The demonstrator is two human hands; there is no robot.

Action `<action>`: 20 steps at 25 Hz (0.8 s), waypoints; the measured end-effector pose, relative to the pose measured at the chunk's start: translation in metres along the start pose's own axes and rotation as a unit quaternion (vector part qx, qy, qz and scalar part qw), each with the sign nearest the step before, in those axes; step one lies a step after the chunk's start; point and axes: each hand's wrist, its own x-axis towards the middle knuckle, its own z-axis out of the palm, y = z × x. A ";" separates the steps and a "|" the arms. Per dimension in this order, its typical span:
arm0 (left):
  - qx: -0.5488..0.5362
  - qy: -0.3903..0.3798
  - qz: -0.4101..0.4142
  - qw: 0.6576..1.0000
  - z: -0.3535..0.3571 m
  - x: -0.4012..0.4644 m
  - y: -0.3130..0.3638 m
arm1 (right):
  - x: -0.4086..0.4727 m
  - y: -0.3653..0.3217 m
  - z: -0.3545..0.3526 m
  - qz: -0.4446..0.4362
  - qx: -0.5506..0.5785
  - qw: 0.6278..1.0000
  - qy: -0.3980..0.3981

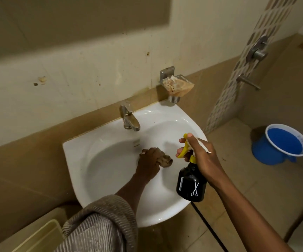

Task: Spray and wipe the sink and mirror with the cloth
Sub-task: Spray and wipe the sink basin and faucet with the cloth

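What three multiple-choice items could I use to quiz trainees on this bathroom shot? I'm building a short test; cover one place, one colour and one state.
1. Where is the crumpled brown cloth?
A. Inside the white ceramic sink basin
B. In the blue plastic bucket
C. Over the chrome tap

2. What colour is the trigger on the black spray bottle?
A. Red
B. Yellow
C. Green

3. What is the right hand doing?
A. Hanging idle
B. Turning the tap
C. Gripping the spray bottle's head

Answers: 1 A, the left hand presses the cloth against the basin below the tap. 2 B, the lever under the fingers is yellow. 3 C, its fingers curl round the trigger and neck, bottle held above the basin's right rim.
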 end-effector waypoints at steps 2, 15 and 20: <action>0.016 -0.031 0.018 0.999 -0.007 -0.002 0.001 | 0.004 0.001 0.003 -0.002 0.002 1.000 0.000; 0.167 -0.260 -0.137 0.941 -0.135 -0.100 -0.050 | -0.021 -0.030 0.045 -0.021 0.014 0.999 -0.042; 0.187 -0.231 -0.151 0.943 -0.167 -0.125 -0.021 | -0.034 -0.049 0.048 -0.015 0.017 0.998 -0.051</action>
